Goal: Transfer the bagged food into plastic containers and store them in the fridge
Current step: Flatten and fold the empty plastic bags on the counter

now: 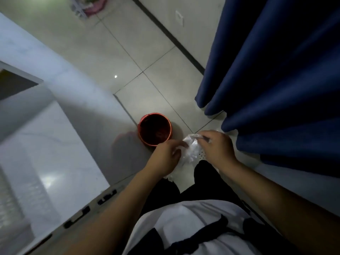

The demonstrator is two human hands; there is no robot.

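Note:
A crumpled clear plastic bag (191, 151) hangs between both hands, above the tiled floor. My left hand (166, 157) grips its left side with fingers closed on the plastic. My right hand (216, 147) pinches its upper right edge. A round red bin (155, 129) stands on the floor just left of and beyond the bag, its dark inside open to view. What the bag holds cannot be made out. No plastic container or fridge is visible.
A white marble-look counter (46, 144) runs along the left, with dark-handled drawers (77, 218) on its front. Dark blue curtains (276, 70) hang on the right. Pale floor tiles (147, 52) stretch ahead. My black trousers and white shirt fill the bottom.

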